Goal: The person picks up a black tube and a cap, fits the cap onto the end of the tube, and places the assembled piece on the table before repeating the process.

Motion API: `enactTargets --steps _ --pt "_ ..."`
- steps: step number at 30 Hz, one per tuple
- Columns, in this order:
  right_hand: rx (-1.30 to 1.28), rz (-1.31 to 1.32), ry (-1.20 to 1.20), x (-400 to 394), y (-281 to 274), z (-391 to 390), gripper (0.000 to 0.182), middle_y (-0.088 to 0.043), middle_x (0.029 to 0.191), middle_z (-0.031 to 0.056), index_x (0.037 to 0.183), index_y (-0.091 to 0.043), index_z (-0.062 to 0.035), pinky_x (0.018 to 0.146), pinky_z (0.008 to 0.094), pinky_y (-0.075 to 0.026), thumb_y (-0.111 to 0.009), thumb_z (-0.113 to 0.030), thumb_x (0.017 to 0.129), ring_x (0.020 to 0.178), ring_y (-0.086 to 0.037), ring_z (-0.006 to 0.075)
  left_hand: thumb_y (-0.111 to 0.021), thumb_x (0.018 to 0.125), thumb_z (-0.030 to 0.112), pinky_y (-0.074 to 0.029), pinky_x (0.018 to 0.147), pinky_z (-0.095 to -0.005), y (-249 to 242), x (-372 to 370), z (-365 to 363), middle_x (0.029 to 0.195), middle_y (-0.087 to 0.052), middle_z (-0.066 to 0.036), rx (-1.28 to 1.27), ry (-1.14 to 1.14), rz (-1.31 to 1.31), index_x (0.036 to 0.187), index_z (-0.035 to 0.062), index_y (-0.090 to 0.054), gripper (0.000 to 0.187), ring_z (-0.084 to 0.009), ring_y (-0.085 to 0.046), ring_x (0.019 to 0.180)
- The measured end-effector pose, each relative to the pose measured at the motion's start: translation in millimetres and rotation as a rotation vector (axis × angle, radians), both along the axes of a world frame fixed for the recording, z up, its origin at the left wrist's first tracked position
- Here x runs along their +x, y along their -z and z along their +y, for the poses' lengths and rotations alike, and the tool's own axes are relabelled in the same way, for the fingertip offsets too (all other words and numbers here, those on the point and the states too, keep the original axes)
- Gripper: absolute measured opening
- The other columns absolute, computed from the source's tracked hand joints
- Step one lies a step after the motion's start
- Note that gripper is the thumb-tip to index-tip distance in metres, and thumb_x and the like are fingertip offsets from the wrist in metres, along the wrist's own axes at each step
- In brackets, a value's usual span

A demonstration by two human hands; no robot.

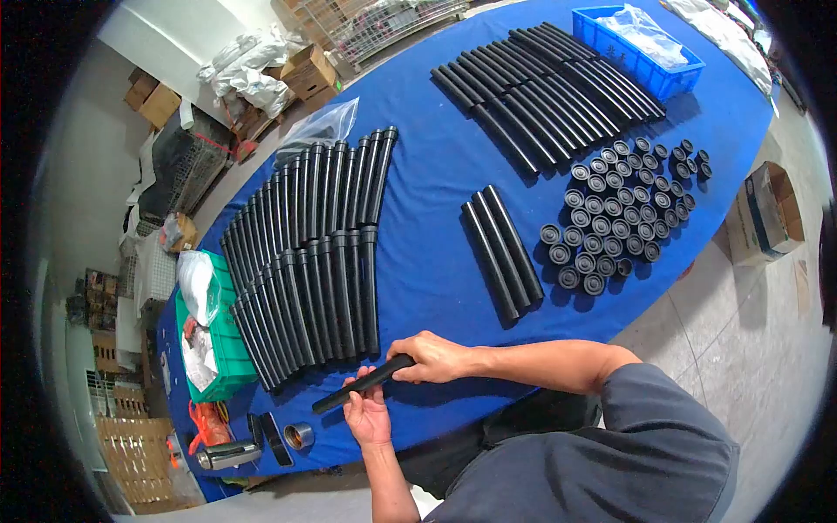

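Note:
A black tube [356, 390] is held at a slant above the near edge of the table. My right hand [432, 357] is closed round its upper right end and hides that end. Palm up, my left hand [370, 415] grips the tube near its middle, thumb in front and fingers behind. Just beyond my hands, black tubes with wider collars at their far ends [342, 296] lie in two overlapping rows. Three more tubes [501, 253] lie side by side to the right. Farther right, many round black caps [603, 225] are grouped together on the cloth.
A blue cloth [427, 253] covers the table. Plain black tubes [545, 96] lie at the back beside a blue crate [676, 78]. On the left stand a green crate [231, 349], a metal flask [228, 455], a phone [275, 438] and a tape roll [299, 435]. A cardboard box [767, 218] sits on the floor.

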State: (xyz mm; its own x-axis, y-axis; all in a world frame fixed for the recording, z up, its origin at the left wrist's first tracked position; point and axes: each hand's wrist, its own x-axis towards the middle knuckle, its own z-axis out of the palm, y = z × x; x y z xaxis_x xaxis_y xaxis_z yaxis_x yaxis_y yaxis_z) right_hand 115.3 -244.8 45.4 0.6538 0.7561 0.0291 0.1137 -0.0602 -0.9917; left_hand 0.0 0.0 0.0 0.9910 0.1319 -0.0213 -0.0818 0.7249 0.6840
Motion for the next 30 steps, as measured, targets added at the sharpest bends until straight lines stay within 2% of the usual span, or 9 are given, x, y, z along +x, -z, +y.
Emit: enactTargets --steps 5,7,9,11,15,21,25,26,30 --pt "0.17 -0.313 0.132 -1 21 10 0.035 -0.068 0.077 0.0146 0.113 -0.064 -0.0007 0.069 0.0428 -0.053 -0.074 -0.021 0.087 0.071 -0.069 0.0307 -0.061 0.1 0.014 -0.044 0.116 -0.05 -5 2 -4 0.14 -0.055 -0.027 -0.06 -0.031 0.023 0.13 -0.002 -0.055 0.035 -0.0394 -0.048 0.137" --pt "0.101 -0.195 0.071 1 11 4 0.04 -0.068 0.077 0.0138 0.114 -0.064 -0.0003 0.068 0.0418 -0.053 -0.078 -0.025 0.085 0.072 -0.069 0.0291 -0.066 0.097 0.012 -0.04 0.117 -0.054 -4 2 -7 0.134 -0.06 -0.024 -0.055 -0.066 0.055 0.127 0.0009 -0.057 0.034 -0.0389 -0.053 0.132" --pt "0.008 0.087 0.028 2 -10 -4 0.047 -0.07 0.08 0.0106 0.12 -0.064 -0.0008 0.062 0.0338 -0.055 -0.078 -0.032 0.088 0.067 -0.069 0.0168 -0.068 0.095 0.011 -0.039 0.117 -0.0539 -11 4 -15 0.133 -0.061 -0.023 -0.031 -0.06 0.068 0.125 0.0028 -0.058 0.033 -0.0393 -0.053 0.132" --pt "0.01 0.235 -0.036 6 2 1 0.034 -0.069 0.078 0.0074 0.114 -0.067 0.0002 0.06 0.0293 -0.054 -0.074 -0.024 0.092 0.066 -0.067 0.0118 -0.069 0.094 0.009 -0.039 0.117 -0.0545 -8 4 -12 0.133 -0.06 -0.023 -0.034 -0.038 0.076 0.125 0.0026 -0.057 0.034 -0.04 -0.052 0.133" --pt "0.067 0.139 0.081 3 0 5 0.025 -0.068 0.075 0.0058 0.108 -0.069 -0.0001 0.058 0.0304 -0.055 -0.074 -0.015 0.089 0.062 -0.065 0.0116 -0.07 0.093 0.007 -0.045 0.113 -0.0517 -16 6 -16 0.135 -0.059 -0.023 -0.056 -0.044 0.073 0.125 0.0028 -0.057 0.035 -0.038 -0.054 0.131" --pt "0.209 0.507 0.015 13 5 1 0.024 -0.068 0.086 0.0036 0.109 -0.068 0.0017 0.066 0.0262 -0.054 -0.073 -0.011 0.09 0.071 -0.064 0.0111 -0.065 0.097 0.009 -0.06 0.095 -0.0446 -20 -1 -11 0.132 -0.061 -0.023 0.135 0.076 0.199 0.126 0.0007 -0.057 0.032 -0.0358 -0.062 0.122" --pt "0.183 0.475 0.034 17 3 -1 0.023 -0.067 0.086 0.0047 0.111 -0.067 0.0032 0.072 0.0266 -0.055 -0.071 -0.006 0.09 0.074 -0.064 0.0108 -0.068 0.095 0.008 -0.062 0.085 -0.0379 -76 -17 -39 0.117 -0.069 -0.019 0.791 0.243 0.513 0.122 -0.0023 -0.059 0.03 -0.0287 -0.07 0.107" --pt "0.147 0.452 0.028 19 -2 -3 0.023 -0.067 0.086 0.0046 0.111 -0.067 0.0033 0.073 0.0262 -0.055 -0.072 -0.007 0.091 0.075 -0.064 0.0107 -0.071 0.093 0.008 -0.061 0.08 -0.0339 -82 -27 -41 0.114 -0.071 -0.016 0.979 0.151 0.326 0.122 -0.0013 -0.062 0.031 -0.0242 -0.072 0.101" --pt "0.186 0.381 -0.042 20 5 -2 0.024 -0.069 0.085 0.0043 0.112 -0.069 0.0015 0.069 0.0272 -0.054 -0.072 -0.01 0.091 0.074 -0.065 0.0105 -0.075 0.086 0.012 -0.054 0.095 -0.0401 -142 -5 -26 0.116 -0.07 -0.016 1.861 -0.169 -0.25 0.123 0.0025 -0.064 0.039 -0.031 -0.068 0.111"
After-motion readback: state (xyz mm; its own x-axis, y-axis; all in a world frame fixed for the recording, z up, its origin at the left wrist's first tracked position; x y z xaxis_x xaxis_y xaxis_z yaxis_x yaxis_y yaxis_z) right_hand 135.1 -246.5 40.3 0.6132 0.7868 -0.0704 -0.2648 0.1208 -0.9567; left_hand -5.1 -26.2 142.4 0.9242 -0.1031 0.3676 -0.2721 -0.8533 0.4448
